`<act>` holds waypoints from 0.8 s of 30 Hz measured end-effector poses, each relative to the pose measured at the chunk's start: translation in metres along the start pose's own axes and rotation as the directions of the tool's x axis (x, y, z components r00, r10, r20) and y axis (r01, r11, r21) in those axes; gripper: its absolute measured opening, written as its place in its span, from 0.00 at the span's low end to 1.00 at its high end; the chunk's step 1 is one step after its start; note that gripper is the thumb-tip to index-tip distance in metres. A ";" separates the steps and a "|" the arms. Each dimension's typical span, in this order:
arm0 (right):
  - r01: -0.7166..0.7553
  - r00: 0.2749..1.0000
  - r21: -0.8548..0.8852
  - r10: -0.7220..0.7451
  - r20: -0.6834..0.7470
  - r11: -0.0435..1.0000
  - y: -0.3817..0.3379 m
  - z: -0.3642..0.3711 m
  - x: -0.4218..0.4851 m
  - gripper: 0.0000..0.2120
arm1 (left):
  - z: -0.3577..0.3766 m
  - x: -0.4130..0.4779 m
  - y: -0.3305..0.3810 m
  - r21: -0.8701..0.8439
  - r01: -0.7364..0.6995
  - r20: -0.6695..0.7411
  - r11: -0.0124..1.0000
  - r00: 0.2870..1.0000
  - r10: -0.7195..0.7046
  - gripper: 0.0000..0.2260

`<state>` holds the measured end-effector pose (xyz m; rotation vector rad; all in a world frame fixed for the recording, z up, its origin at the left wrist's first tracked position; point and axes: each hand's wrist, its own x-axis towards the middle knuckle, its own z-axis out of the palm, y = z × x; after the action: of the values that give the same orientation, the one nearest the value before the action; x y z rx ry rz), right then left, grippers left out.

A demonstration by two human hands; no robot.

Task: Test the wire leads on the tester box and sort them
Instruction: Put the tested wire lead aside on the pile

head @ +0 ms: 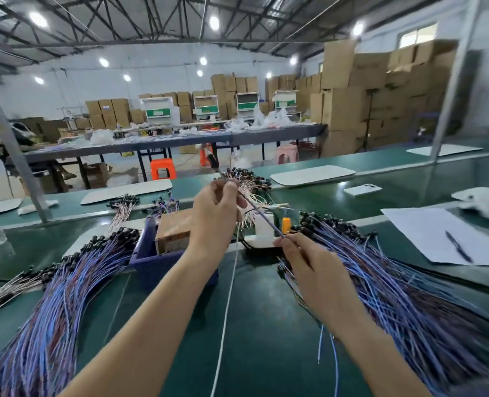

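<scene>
Fingertips (228,188) of the left hand (217,216) are pinched together on the upper stretch of a single wire lead (261,214). The right hand (314,270) pinches the same lead lower down, thumb and forefinger closed on it, so the lead runs taut and slanted from one pinch to the other, lifted off the green bench (266,325). Its dark end pokes up beyond the left fingertips; blur hides its detail.

Just below the span between the two pinches sits a white box (263,229) with an orange part beside it, which I take to be the tester box. The lead passes above it, not touching as far as I can tell. This lead looks picked up but not yet tested or sorted.

Outward from the left wrist fans a large pile of blue-purple leads (65,296), and outward from the right fingers fans another heap (395,282). Which of the two is tested and which waits cannot be told. Both are big — I judge the job somewhere midway, with plenty left. Paler bundles (254,183) lie just past the left fingertips.

Both bare forearms reach forward. The left hand is raised higher with its back to the camera, and the right hand sits lower and nearer.
</scene>
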<state>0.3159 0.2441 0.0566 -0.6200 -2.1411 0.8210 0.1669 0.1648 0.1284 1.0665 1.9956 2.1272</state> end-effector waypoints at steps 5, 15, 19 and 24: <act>-0.071 0.995 -0.405 0.035 -0.094 0.912 0.022 -0.040 0.004 0.15 | 0.053 0.008 -0.024 -0.166 0.145 0.107 0.975 0.986 -0.128 0.08; -0.253 0.966 -0.517 0.184 -0.182 0.818 0.076 -0.047 -0.004 0.27 | 0.103 0.010 -0.067 0.176 0.374 0.489 0.911 0.770 -0.410 0.20; -0.019 0.980 -0.471 -0.077 -0.185 0.882 0.067 -0.013 -0.012 0.18 | 0.076 -0.004 -0.085 0.161 0.333 0.482 0.929 0.795 -0.369 0.14; 0.181 0.975 -0.380 -0.215 -0.050 0.907 0.042 0.047 -0.018 0.14 | 0.011 -0.030 -0.101 0.111 0.203 0.374 0.973 0.899 -0.230 0.11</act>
<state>0.2971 0.2445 -0.0058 -0.6023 -2.2474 0.2664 0.1533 0.1779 0.0245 1.1074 1.9047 1.6015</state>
